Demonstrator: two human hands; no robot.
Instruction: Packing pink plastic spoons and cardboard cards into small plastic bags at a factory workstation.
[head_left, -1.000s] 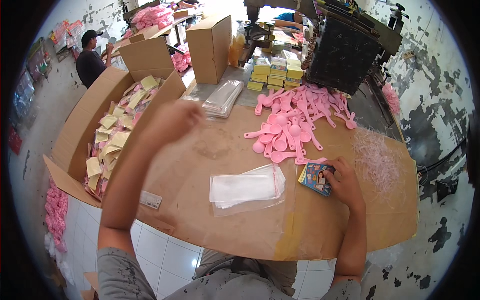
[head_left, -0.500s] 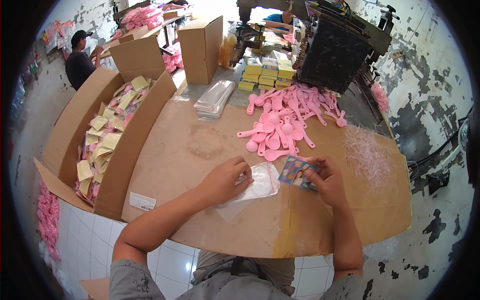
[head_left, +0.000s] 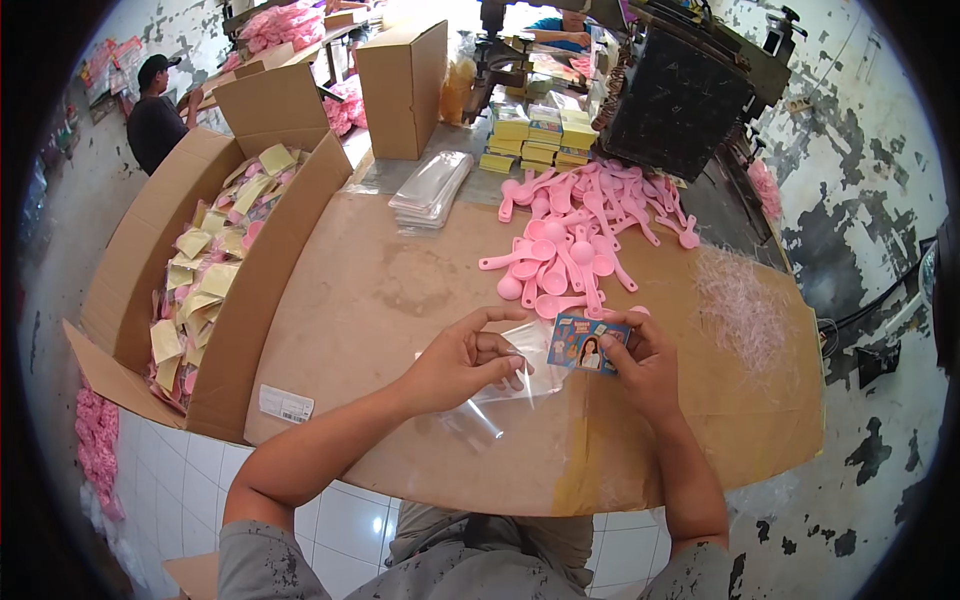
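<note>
My left hand (head_left: 468, 362) is closed on a clear plastic bag (head_left: 545, 383), thumb and fingertips pinching it near the bag's opening. The bag hangs loose and creased over the cardboard-topped table. My right hand (head_left: 645, 368) grips a small blue printed card (head_left: 583, 345) with a picture on it, thumb in front and fingers behind. The card's left end overlaps the bag's edge in this view; whether it is inside cannot be made out. A bit of pink shows just above my right fingers. Beyond both hands lies a heap of pink measuring spoons (head_left: 575, 250).
At left stands an open carton (head_left: 215, 375) full of packed bags. Flat clear bags (head_left: 432, 190) lie stacked behind, near bundled cards (head_left: 540, 130) and a black machine (head_left: 675, 100). Plastic strips (head_left: 740, 310) lie at right. A person (head_left: 155, 120) is at far left.
My left hand has lifted and spread the bag, which lay flatter before. My right hand has shifted slightly left, turning the card level with its printed face toward me.
</note>
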